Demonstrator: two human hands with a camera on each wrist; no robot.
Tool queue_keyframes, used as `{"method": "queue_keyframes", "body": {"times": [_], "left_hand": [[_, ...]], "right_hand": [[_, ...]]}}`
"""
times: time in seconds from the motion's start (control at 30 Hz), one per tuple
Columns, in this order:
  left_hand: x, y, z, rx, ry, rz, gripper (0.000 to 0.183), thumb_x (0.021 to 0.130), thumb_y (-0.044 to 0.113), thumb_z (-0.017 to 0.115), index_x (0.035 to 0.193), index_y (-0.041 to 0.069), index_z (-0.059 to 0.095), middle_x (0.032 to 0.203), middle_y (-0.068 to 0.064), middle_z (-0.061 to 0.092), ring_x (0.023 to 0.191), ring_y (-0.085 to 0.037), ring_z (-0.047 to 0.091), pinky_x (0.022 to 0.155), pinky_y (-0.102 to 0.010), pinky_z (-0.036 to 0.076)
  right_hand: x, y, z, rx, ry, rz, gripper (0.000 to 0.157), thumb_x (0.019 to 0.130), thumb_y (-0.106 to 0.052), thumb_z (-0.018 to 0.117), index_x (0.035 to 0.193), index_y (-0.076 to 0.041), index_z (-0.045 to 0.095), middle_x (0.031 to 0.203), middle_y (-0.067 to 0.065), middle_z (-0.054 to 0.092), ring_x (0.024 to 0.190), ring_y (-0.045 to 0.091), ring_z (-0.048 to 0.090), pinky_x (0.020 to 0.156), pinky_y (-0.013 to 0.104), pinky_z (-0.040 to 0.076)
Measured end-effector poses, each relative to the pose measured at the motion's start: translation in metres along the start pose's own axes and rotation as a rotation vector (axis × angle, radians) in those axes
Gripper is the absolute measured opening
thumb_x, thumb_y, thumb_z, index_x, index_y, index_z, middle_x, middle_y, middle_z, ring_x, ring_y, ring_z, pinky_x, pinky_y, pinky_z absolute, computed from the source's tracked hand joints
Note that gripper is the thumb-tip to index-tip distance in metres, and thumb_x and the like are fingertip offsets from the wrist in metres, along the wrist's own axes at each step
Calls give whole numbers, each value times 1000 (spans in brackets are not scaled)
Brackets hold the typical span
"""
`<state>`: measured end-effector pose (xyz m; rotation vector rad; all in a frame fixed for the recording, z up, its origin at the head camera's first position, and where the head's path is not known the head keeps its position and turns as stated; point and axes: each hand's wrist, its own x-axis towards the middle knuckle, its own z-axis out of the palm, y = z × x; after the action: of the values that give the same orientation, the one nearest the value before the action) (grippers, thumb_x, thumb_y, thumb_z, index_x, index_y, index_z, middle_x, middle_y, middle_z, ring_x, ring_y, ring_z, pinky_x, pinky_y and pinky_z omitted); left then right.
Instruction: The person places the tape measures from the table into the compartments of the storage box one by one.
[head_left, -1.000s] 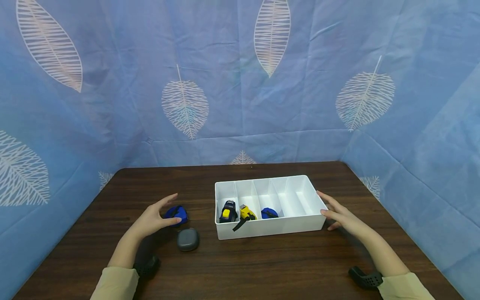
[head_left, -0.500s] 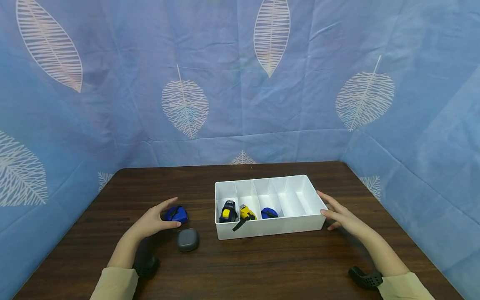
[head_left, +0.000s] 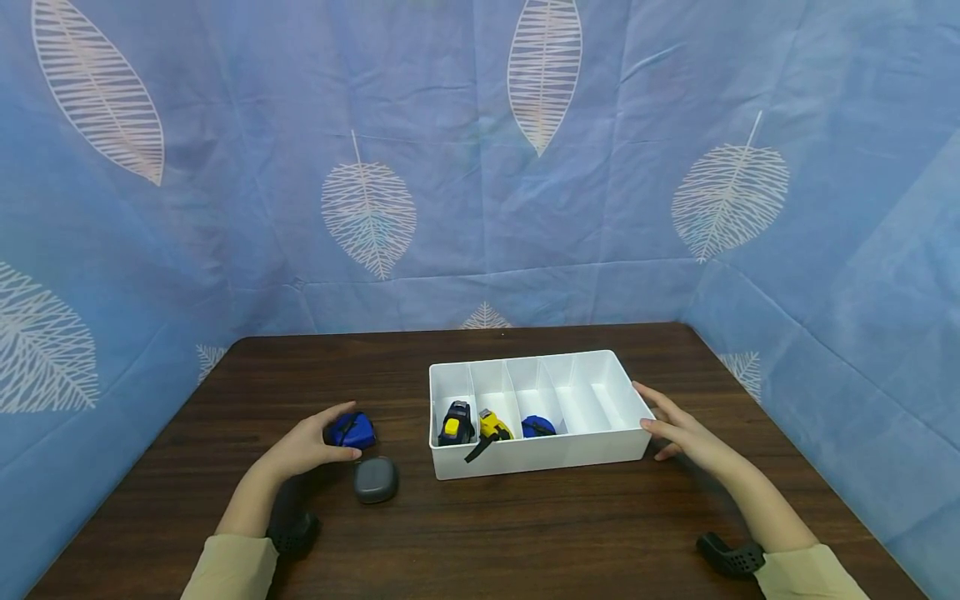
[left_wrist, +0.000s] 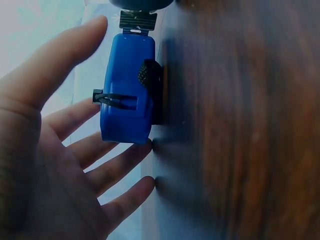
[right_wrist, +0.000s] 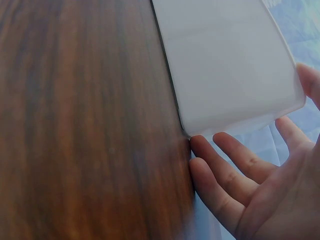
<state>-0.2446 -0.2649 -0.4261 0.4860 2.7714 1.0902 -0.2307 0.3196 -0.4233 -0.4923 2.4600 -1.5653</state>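
My left hand [head_left: 306, 448] reaches around a blue tape measure [head_left: 352, 430] on the table, thumb on the near side and fingers on the far side. In the left wrist view the blue tape measure [left_wrist: 127, 90] shows its black cord and strap; the thumb stands apart from it, and the fingers spread behind and below it. My right hand [head_left: 692, 438] touches the right end of a white divided box [head_left: 540, 457]. Its relaxed fingertips rest against the end wall of the white box [right_wrist: 235, 65] in the right wrist view, with the thumb by the rim corner.
A dark grey rounded case [head_left: 376, 480] lies just in front of the blue tape measure. In the box's left compartments sit a black-and-yellow tape measure [head_left: 455, 423], a yellow tape measure [head_left: 492, 423] with its strap over the front rim, and a blue round item [head_left: 537, 427].
My left hand's index fingertip has come down and its thumb has shifted slightly toward the near edge, beside the blue tape measure. The right hand and the box have stayed put.
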Motion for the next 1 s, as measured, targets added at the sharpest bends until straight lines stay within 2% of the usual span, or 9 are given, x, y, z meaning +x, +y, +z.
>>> {"method": "queue_keyframes", "body": {"times": [0.23, 0.4, 0.63, 1.0], "left_hand": [[1, 1, 1, 13, -8, -38, 85, 81, 32, 77, 147, 1, 34, 143, -32, 34, 124, -51, 39, 94, -64, 36], [1, 0, 1, 22, -9, -37, 82, 82, 29, 76, 147, 1, 34, 142, -32, 36, 122, -50, 41, 93, -63, 37], [1, 1, 0, 46, -1, -22, 76, 85, 23, 74, 146, 0, 36, 143, -32, 36, 126, -52, 36, 96, -64, 33], [1, 2, -1, 68, 7, -33, 73, 84, 22, 75, 144, 0, 39, 141, -31, 38, 126, -51, 37, 95, -64, 34]], "right_hand": [[0, -2, 0, -1, -2, -4, 65, 102, -22, 43, 154, -10, 7, 142, 36, 24, 112, 48, 47, 68, 47, 51], [-1, -1, 0, 6, -4, -4, 65, 102, -22, 43, 155, -10, 8, 143, 36, 23, 112, 48, 47, 68, 48, 51], [0, -1, 0, 12, -3, -7, 65, 102, -22, 43, 154, -10, 8, 144, 36, 22, 112, 47, 47, 68, 48, 50], [0, -2, 0, 10, -11, -14, 65, 102, -21, 43, 154, -10, 7, 145, 35, 21, 114, 51, 45, 68, 47, 50]]}}
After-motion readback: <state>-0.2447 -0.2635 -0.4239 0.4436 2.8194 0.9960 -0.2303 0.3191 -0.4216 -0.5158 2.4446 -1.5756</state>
